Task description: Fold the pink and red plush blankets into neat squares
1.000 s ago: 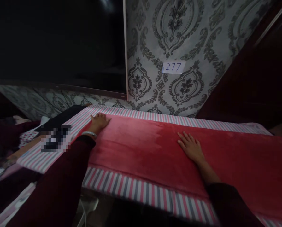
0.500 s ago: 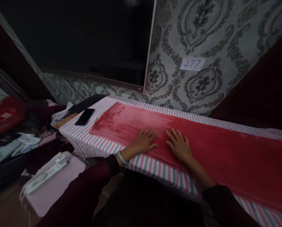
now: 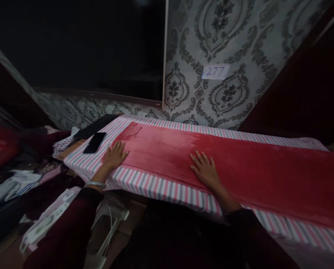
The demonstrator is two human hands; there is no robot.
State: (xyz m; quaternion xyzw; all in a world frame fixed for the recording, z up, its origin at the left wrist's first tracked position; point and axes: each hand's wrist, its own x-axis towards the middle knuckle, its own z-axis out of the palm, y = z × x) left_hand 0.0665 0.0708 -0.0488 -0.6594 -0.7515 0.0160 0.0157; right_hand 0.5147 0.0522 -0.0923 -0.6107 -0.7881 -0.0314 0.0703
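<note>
A long red plush cloth (image 3: 256,172) lies spread flat along a table covered by a pink, grey and white striped cloth (image 3: 155,185). My left hand (image 3: 115,155) rests flat near the red cloth's left end, fingers apart, a silvery bangle on the wrist. My right hand (image 3: 205,170) presses flat with spread fingers on the middle of the red cloth. Neither hand grips anything. Between them the pile looks paler than on the right side. A dark crease mark shows at the far left corner of the red cloth.
A black phone (image 3: 94,143) lies on the striped cloth left of my left hand. A large dark television (image 3: 80,48) and a paper marked 277 (image 3: 215,71) are on the patterned wall. Heaped clothes (image 3: 18,183) and a white power strip (image 3: 45,226) are at lower left.
My left hand has slid left across the red cloth to its left end. My right hand stays on the cloth's middle. The view has shifted slightly.
</note>
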